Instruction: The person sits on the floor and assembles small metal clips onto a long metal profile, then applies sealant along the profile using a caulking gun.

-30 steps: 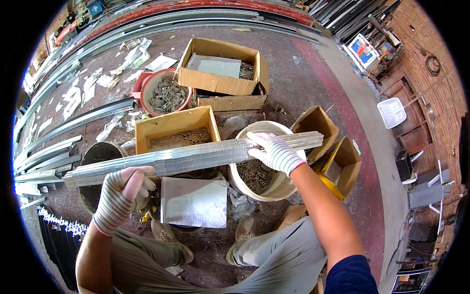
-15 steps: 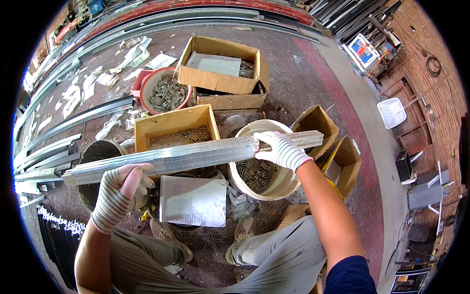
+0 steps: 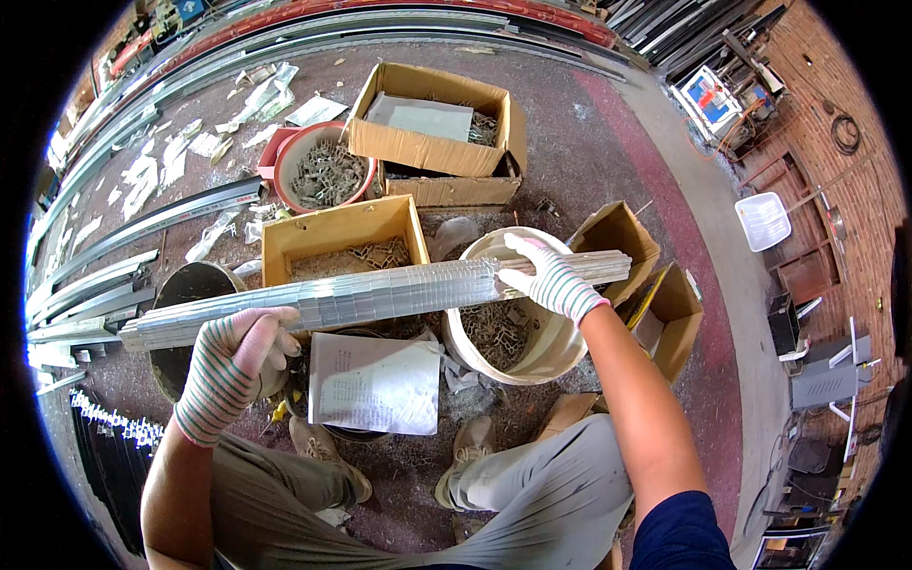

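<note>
We see the strips (image 3: 380, 292) slanting over the bucket (image 3: 559, 340), the left hand (image 3: 237, 356) with fingers curled at their near edge, its grip unclear, and the right hand (image 3: 549, 275) across them, thumb and forefinger spread.

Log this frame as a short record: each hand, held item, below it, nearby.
left hand: gloved, curled at bundle's near edge; exact grip unclear
right hand: gloved, over bundle's right part
item: long metal strip bundle
below: white bucket with small metal pieces
nearby: wooden box, paper sheet, cardboard box
</note>
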The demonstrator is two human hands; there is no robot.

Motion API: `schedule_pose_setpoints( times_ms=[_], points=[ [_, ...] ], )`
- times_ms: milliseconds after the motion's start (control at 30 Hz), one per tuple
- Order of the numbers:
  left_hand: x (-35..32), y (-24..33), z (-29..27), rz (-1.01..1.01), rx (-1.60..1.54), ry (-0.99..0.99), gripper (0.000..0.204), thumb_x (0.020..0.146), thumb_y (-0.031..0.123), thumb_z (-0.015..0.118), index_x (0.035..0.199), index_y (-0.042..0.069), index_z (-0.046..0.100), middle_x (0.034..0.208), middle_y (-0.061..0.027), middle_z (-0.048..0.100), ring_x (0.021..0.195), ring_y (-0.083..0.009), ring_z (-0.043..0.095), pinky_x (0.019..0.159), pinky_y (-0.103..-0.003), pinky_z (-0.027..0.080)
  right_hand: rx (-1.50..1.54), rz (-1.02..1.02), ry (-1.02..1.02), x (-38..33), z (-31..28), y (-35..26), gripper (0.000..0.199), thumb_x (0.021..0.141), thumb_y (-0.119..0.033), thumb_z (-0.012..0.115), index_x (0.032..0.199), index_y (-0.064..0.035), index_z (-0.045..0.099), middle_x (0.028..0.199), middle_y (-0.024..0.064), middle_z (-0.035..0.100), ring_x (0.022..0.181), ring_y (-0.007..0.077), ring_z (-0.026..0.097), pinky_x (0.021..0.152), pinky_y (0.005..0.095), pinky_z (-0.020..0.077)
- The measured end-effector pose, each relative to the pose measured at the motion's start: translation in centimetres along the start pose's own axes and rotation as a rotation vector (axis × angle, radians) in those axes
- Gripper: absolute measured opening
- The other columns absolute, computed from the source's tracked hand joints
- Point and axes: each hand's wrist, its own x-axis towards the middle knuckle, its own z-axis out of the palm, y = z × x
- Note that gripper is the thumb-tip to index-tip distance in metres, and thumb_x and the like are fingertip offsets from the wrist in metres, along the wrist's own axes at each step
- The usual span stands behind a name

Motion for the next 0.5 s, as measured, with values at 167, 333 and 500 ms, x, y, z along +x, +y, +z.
schedule_pose_setpoints(
  times_ms=[167, 333, 500],
  points=[
    [0.0, 0.0, -0.1, 0.03, 0.055, -0.007, 0.038, 0.108, 0.024, 0.045, 0.118, 0.001, 0.074, 0.084, -0.0013, 0.074, 0.068, -0.0034, 0.06, 0.061, -0.02, 0.045, 0.06, -0.006, -0.018, -0.1, 0.0, -1.6, 0.072, 0.097, -0.038, 0.071, 0.156, -0.0061, 0.045, 0.158, 0.018, 0.048, 0.145, 0.0336, 0.048, 0.122, 0.0404, 0.0374],
    [-0.3, 0.1, -0.2, 0.034, 0.071, 0.005, 0.04, 0.108, 0.025, 0.045, 0.119, 0.001, 0.074, 0.084, -0.0008, 0.074, 0.068, -0.0033, 0.059, 0.061, -0.02, 0.045, 0.04, -0.006, -0.062, 0.0, 0.2, -2.4, 0.069, 0.098, -0.034, 0.07, 0.156, -0.0061, 0.046, 0.156, 0.0189, 0.05, 0.144, 0.0337, 0.048, 0.121, 0.0403, 0.0385],
    [-0.2, -0.3, -0.2, 0.015, 0.059, 0.009, 0.04, 0.108, 0.027, 0.045, 0.12, 0.001, 0.074, 0.085, -0.001, 0.074, 0.067, -0.0037, 0.059, 0.062, -0.02, 0.045, 0.042, -0.017, -0.043, 0.3, 0.8, -1.2, 0.066, 0.098, -0.032, 0.07, 0.154, -0.0054, 0.047, 0.154, 0.0197, 0.052, 0.143, 0.034, 0.05, 0.12, 0.0402, 0.0396]
  ],
)
